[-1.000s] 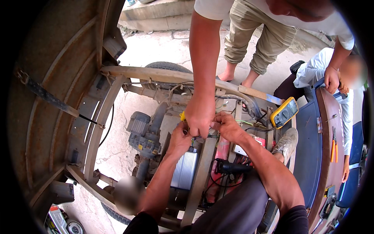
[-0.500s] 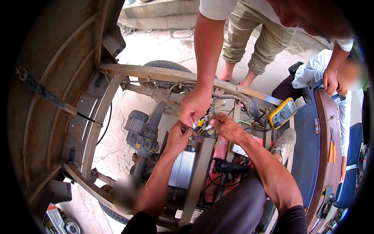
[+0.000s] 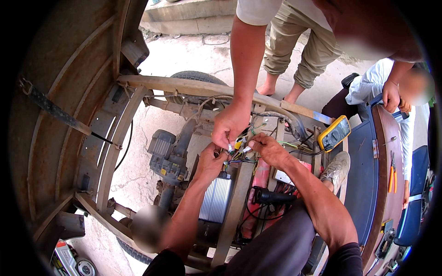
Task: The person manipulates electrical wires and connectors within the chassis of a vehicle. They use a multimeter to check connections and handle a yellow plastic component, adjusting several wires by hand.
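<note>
Over the wiring in the open vehicle frame, my left hand (image 3: 212, 160) is closed on wires of the bundle (image 3: 234, 158), just above a silver finned controller box (image 3: 215, 198). My right hand (image 3: 269, 149) pinches a small white wire connector (image 3: 246, 150) on the bundle's right side. Between my hands, another person's hand (image 3: 230, 125) reaches down from the far side, its fingertips on a second white connector (image 3: 230, 147). A yellow connector or tag (image 3: 238, 144) shows among the wires. My fingers partly hide the wires in my left hand.
A yellow multimeter (image 3: 334, 133) leans at the right of the frame. A motor and axle unit (image 3: 168, 158) sits left of the controller. Metal frame bars (image 3: 237, 198) cross the bay. Orange-handled pliers (image 3: 392, 179) lie on a brown panel (image 3: 384, 207). A second person crouches far right.
The standing person's head has moved lower and to the right, and that person's fingers have shifted slightly at the connector. My own hands stay practically in place.
</note>
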Demonstrator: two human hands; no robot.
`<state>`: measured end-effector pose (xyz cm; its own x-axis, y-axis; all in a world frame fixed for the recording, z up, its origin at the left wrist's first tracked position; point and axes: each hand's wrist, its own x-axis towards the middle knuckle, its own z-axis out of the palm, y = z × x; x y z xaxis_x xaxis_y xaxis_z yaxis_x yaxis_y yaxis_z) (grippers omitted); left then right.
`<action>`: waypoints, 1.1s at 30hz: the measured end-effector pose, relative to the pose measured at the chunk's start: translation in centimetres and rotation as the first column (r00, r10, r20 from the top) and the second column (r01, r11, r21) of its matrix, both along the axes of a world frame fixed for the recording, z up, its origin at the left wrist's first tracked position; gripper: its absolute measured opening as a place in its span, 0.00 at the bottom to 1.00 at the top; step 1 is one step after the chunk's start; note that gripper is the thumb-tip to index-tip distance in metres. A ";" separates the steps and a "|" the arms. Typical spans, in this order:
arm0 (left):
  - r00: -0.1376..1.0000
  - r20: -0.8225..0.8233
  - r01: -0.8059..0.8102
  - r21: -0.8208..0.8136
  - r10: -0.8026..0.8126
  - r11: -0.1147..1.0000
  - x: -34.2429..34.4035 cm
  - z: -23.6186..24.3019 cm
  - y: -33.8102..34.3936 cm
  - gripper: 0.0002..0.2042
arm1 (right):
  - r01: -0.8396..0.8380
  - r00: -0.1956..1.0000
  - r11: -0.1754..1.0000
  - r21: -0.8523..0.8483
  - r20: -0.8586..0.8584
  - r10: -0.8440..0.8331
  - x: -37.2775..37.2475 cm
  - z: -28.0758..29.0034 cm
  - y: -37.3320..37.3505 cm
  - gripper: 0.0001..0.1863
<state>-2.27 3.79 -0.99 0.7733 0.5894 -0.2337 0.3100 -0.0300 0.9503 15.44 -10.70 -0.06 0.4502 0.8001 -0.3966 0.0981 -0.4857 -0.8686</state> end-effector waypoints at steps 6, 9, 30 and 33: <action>1.000 0.008 0.004 0.002 -0.004 1.000 -0.1 -0.8 0.2 0.08 | -0.005 0.999 1.000 0.022 0.031 0.004 0.1 -0.2 -0.1 0.20; 1.000 0.011 0.007 -0.030 -0.007 1.000 -0.3 -0.8 0.4 0.08 | -0.041 0.997 0.999 0.028 0.064 0.039 0.3 0.0 -0.1 0.20; 0.988 -0.146 0.081 0.226 -0.048 0.971 0.1 0.7 -1.5 0.14 | -0.506 0.814 0.863 0.022 0.345 0.468 0.9 1.9 -1.2 0.09; 0.993 -0.104 0.073 0.216 -0.051 0.974 0.0 -0.7 -1.2 0.14 | -0.501 0.817 0.866 0.006 0.333 0.470 0.8 1.6 -1.1 0.09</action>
<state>-2.28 2.57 -1.66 0.7899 0.5863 -0.1798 0.3911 -0.2559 0.8840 16.26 -11.75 1.52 0.0805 0.9723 -0.2196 0.5712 -0.2256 -0.7892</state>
